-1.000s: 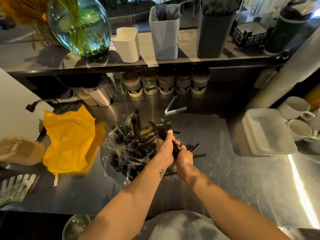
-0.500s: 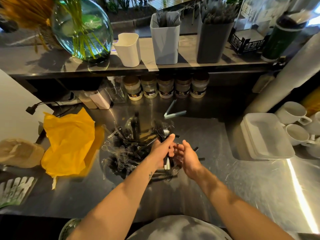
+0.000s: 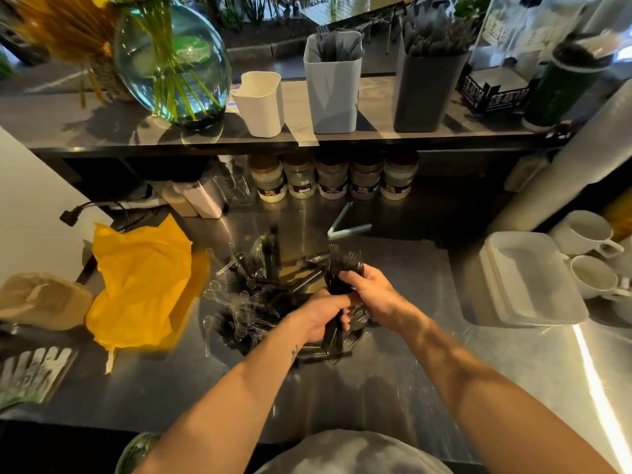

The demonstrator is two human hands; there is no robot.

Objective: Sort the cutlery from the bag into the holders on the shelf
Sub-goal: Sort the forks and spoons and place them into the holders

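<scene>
left grip (image 3: 321,314) | right grip (image 3: 374,292) | both curled round black plastic forks (image 3: 343,265), tines up

The cutlery pile (image 3: 253,302) is spread mid-counter (image 3: 410,371), with the bag (image 3: 143,285) laid just left of it and tongs (image 3: 345,227) behind. Stacked tubs (image 3: 530,282) are parked to the right, mugs (image 3: 581,230) beyond them. On the shelf (image 3: 102,131), holders (image 3: 333,90) are lined up right of a vase (image 3: 171,63). Jars (image 3: 331,179) are tucked underneath.
</scene>
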